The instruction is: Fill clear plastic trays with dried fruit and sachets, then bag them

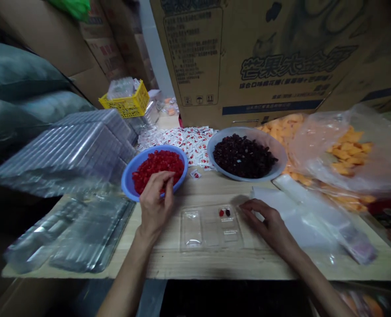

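Note:
My left hand is over the near edge of a blue bowl of small red pieces. Its thumb and forefinger are pinched together, and whatever they hold is too small to make out. In front of me lies a clear plastic tray with several compartments. One red piece and one dark piece sit side by side in its top right compartment. Close to the tray's right edge, my right hand has loosely bent fingers with a gap to the thumb, and nothing shows in it.
A pale bowl of dark pieces stands behind the tray. Small printed packets spread beneath the large carton. Stacked clear trays fill the left. Bagged orange pieces and plastic sleeves lie at right.

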The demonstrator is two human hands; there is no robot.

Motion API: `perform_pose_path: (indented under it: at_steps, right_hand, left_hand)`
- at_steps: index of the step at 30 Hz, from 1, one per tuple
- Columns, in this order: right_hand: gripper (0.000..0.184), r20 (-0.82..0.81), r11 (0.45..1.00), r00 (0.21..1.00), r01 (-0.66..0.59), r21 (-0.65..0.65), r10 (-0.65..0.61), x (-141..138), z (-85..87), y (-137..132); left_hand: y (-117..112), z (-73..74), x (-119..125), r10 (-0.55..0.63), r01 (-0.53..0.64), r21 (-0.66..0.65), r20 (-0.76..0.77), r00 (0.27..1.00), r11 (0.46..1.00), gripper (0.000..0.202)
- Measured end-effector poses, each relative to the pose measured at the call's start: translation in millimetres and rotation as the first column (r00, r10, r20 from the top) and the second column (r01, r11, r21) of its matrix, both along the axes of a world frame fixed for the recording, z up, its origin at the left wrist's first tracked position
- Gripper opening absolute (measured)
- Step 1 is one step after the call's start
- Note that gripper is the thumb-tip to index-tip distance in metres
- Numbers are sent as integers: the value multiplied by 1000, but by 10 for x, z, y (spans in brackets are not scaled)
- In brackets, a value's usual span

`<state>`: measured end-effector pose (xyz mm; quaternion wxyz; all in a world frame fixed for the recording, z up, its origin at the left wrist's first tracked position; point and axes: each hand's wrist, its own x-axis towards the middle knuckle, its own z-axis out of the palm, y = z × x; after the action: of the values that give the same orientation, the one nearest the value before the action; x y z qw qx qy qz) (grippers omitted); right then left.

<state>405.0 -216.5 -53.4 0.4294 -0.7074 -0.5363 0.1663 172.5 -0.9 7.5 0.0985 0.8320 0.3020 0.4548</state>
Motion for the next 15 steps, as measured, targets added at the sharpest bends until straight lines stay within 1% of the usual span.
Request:
perform_pose_path:
  at_steps: [1, 2, 3, 4, 5, 6, 7, 8, 9, 10, 11, 13, 15]
  right_hand:
    - [24, 18, 1000, 1000, -6, 3, 6, 20, 21, -23]
    - [24, 38, 1000, 999, -4, 5, 4, 60, 53, -50]
    - [23, 57, 1000, 998, 6, 6, -6, 122, 95, -77]
    - [23, 75, 1000, 997, 30, 6, -31, 206, 148, -96]
    - [22, 91, 998, 993, 69, 9, -70, 313, 211, -98]
    - [22, 108, 993, 987, 117, 21, -118, 437, 278, -79]
    - [22, 120, 986, 979, 162, 41, -166, 576, 347, -34]
    - [22, 128, 977, 969, 204, 67, -211, 724, 410, 37]
    - [22, 138, 968, 960, 232, 93, -243, 878, 463, 130]
    - [22, 138, 964, 957, 242, 109, -256, 1033, 501, 240]
    - [23, 159, 961, 948, 263, 90, -274, 1183, 521, 362]
    - [22, 320, 944, 902, 324, -64, -288, 1441, 507, 616]
    - [17, 462, 901, 851, 379, -213, -249, 1607, 429, 851]
  left_hand:
    - [66, -27, -29, 53, -53, -18, 3, 999, 998, 19]
    - [164, -48, -76, 103, -104, -48, -28, 994, 993, 22]
    - [295, -69, -139, 137, -145, -89, -95, 986, 985, 26]
    - [453, -95, -212, 139, -170, -147, -200, 970, 975, 31]
    - [630, -128, -288, 96, -177, -217, -336, 937, 960, 36]
    - [815, -171, -356, 20, -181, -301, -469, 883, 936, 39]
    - [996, -223, -409, -89, -190, -398, -585, 806, 897, 40]
    - [1161, -281, -441, -190, -214, -481, -660, 727, 850, 39]
    - [1303, -340, -451, -285, -218, -545, -690, 666, 810, 38]
    - [1415, -395, -443, -354, -197, -588, -685, 636, 784, 38]
    - [1496, -442, -424, -396, -179, -615, -675, 622, 768, 38]
    - [1570, -502, -384, -437, -125, -641, -640, 632, 757, 39]
    - [1553, -520, -371, -464, -85, -664, -603, 648, 743, 42]
